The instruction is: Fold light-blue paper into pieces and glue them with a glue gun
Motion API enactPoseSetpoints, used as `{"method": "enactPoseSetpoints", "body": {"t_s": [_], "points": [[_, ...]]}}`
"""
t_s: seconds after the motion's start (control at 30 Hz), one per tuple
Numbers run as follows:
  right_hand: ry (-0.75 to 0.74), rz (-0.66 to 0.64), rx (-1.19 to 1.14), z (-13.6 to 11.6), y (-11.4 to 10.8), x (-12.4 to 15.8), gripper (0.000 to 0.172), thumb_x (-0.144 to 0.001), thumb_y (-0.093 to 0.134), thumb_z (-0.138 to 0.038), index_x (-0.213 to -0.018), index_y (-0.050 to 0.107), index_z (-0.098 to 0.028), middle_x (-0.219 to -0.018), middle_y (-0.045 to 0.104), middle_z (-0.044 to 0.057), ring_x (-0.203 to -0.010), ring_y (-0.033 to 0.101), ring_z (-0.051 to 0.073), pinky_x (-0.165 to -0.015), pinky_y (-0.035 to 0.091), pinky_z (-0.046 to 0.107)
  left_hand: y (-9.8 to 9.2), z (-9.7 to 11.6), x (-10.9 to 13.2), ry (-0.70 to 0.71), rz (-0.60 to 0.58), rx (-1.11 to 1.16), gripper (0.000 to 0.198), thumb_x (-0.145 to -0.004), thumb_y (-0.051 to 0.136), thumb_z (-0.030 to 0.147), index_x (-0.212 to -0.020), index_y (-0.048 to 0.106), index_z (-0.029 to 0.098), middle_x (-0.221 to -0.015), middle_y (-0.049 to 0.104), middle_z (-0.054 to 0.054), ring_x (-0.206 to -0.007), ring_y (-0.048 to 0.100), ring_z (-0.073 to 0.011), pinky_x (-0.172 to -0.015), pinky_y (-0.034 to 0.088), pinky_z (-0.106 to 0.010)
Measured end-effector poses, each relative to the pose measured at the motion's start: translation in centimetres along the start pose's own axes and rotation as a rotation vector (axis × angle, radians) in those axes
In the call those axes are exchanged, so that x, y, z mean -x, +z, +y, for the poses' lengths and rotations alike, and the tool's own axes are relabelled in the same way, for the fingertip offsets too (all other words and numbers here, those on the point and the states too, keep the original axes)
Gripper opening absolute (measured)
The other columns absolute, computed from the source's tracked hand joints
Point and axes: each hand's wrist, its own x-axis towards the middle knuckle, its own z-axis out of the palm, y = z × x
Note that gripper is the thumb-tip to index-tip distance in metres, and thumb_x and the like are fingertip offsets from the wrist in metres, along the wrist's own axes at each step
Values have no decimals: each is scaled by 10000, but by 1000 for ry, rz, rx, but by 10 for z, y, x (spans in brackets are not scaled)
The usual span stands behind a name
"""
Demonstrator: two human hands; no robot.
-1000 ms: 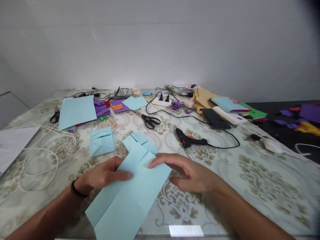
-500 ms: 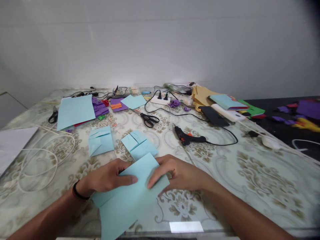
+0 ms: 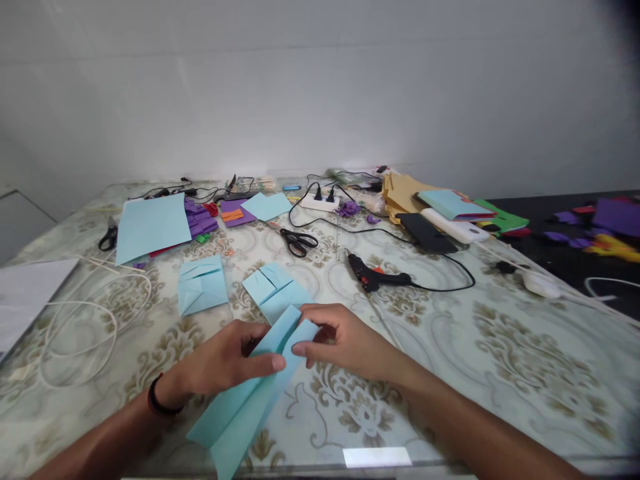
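Observation:
A light blue sheet of paper (image 3: pixel 250 400) is held between both hands above the near part of the table, its right side curled up and over. My left hand (image 3: pixel 225 360) grips its left side, thumb lying on top. My right hand (image 3: pixel 340 343) pinches the raised edge between thumb and fingers; some fingertips are hidden behind the paper. Just beyond lie two folded light blue paper pieces, one on the left (image 3: pixel 203 285) and another (image 3: pixel 275 287) close behind the held sheet.
Black scissors (image 3: pixel 299 241) and a black glue gun (image 3: pixel 377 273) lie mid-table. Farther back are a white power strip (image 3: pixel 320 202), a blue sheet (image 3: pixel 153 228) and purple paper strips (image 3: pixel 200 217). At right are a dark phone (image 3: pixel 425 232) and brown envelopes (image 3: pixel 400 193). A white cable (image 3: pixel 115 320) loops at left.
The sheet was nearly flat; its right side is now lifted and bent over toward the left. My right hand has turned, with its thumb now on the raised edge.

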Motion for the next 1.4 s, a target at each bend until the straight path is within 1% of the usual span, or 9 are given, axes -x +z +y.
{"method": "enactPoseSetpoints", "body": {"t_s": [0.13, 0.27, 0.4, 0.53, 0.73, 0.87, 0.97, 1.13, 1.4], "points": [[-16, -51, -107, 2, -2, 0, 320, -809, 844, -426, -867, 724, -134, -890, 616, 4, -663, 678, 108, -580, 611, 202, 7, 6, -4, -16, -81, 132, 299, -931, 678, 460, -1051, 755, 197, -901, 707, -35, -768, 628, -184, -682, 466, -249], [-67, -113, -219, -3, -9, 0, 316, -836, 816, -428, -902, 740, -129, -1025, 606, 36, -714, 691, 114, -571, 630, 197, 11, 16, -7, 52, -94, 132, 312, -971, 624, 471, -1040, 772, 205, -947, 722, -52, -864, 647, -214, -757, 485, -270], [-97, -159, -254, -7, -18, 1, 264, -841, 813, -388, -907, 768, -137, -1070, 592, 43, -739, 681, 104, -607, 643, 201, 8, 18, -9, 22, -25, 46, 416, -1007, 528, 531, -940, 734, 176, -814, 655, -29, -700, 542, -154, -614, 417, -229], [-120, -199, -82, -6, -25, 3, 179, -797, 845, -318, -915, 810, -187, -1053, 591, 30, -802, 671, 117, -624, 603, 191, -1, 8, -12, -38, 98, -70, 487, -989, 521, 583, -758, 585, 159, -650, 436, 29, -569, 353, -106, -490, 279, -223], [-211, -350, 371, 5, -18, 6, 234, -790, 864, -273, -1023, 847, -282, -1098, 745, 52, -946, 697, 185, -821, 547, 265, -5, -2, -10, -46, 56, -235, 484, -1017, 463, 546, -703, 479, 177, -672, 389, 31, -617, 359, -122, -528, 295, -255], [-181, -400, 338, 8, -12, 6, 299, -805, 855, -370, -1093, 830, -294, -1109, 795, 49, -990, 721, 206, -881, 544, 299, -5, -2, -9, -7, 52, -293, 459, -1025, 471, 481, -676, 453, 183, -656, 372, 39, -613, 348, -120, -543, 298, -261], [-99, -418, 265, 5, -13, 6, 240, -838, 812, -450, -979, 853, -260, -952, 804, 36, -893, 710, 183, -790, 541, 269, -5, -1, -9, 10, 91, -290, 459, -1025, 476, 463, -665, 449, 180, -647, 369, 42, -604, 342, -113, -531, 294, -252], [-115, -249, 291, 0, -18, 3, 308, -862, 781, -500, -785, 831, -207, -817, 696, 23, -764, 621, 153, -688, 472, 263, -5, -2, -7, -7, 172, -244, 452, -1009, 503, 495, -698, 539, 169, -641, 416, 32, -576, 352, -110, -495, 256, -240], [-7, 25, 138, 2, -5, 1, 411, -780, 850, -510, -664, 658, -165, -740, 619, -18, -598, 584, 109, -517, 414, 219, 5, -5, -7, 6, 61, -153, 396, -993, 550, 495, -831, 671, 155, -704, 502, 11, -620, 381, -120, -542, 273, -241]]}}
